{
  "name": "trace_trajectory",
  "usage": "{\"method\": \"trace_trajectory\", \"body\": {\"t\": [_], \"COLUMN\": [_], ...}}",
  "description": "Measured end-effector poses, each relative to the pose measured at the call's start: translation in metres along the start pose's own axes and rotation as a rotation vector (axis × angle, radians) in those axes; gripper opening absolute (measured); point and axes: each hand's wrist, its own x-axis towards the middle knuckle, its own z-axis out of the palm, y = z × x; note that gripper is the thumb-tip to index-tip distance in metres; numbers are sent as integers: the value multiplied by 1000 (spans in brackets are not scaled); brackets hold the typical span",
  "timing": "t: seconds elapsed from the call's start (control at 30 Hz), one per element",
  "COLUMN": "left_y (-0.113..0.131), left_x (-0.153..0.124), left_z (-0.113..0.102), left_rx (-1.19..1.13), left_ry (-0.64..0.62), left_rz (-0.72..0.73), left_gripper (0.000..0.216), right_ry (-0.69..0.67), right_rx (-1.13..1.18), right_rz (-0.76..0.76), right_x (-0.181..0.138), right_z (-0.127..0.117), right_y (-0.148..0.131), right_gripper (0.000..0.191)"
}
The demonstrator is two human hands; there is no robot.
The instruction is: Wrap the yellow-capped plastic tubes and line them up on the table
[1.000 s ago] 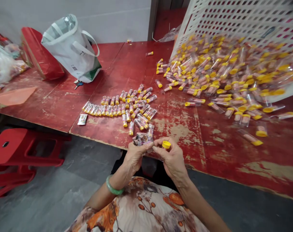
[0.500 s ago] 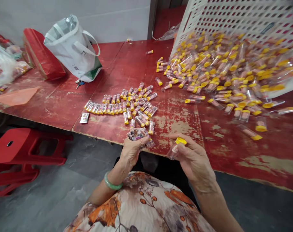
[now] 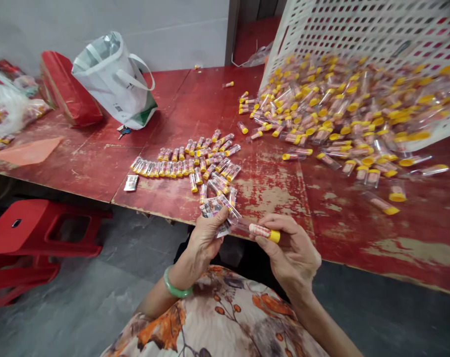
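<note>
A clear tube with a yellow cap is held, tilted slightly, by the near edge of the red table, pinched between the thumb and fingers of the right hand. Just beside it, the left hand grips small printed packets, thumb on top. Beyond, a few dozen capped tubes sit in rough rows, seemingly done. At right, a far larger heap spills from a white basket, apparently left to do; the work looks nearer its start.
</note>
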Motion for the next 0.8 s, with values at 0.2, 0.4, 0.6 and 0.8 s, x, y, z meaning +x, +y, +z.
{"method": "trace_trajectory", "body": {"t": [0.2, 0.4, 0.6, 0.8], "left_y": [-2, -7, -7, -8], "left_x": [-2, -3, -3, 0], "left_z": [1, 0, -5, -9], "left_rx": [-8, 61, 80, 115], "left_ry": [33, 44, 22, 15], "left_rz": [29, 50, 56, 46], "left_gripper": [38, 40, 39, 39], "right_ry": [85, 144, 37, -141], "right_rx": [-304, -380, -475, -398], "right_rz": [-401, -467, -549, -397], "right_x": [2, -3, -14, -11], "right_z": [6, 14, 15, 7], "right_y": [0, 8, 25, 23], "right_gripper": [38, 42, 54, 39]}}
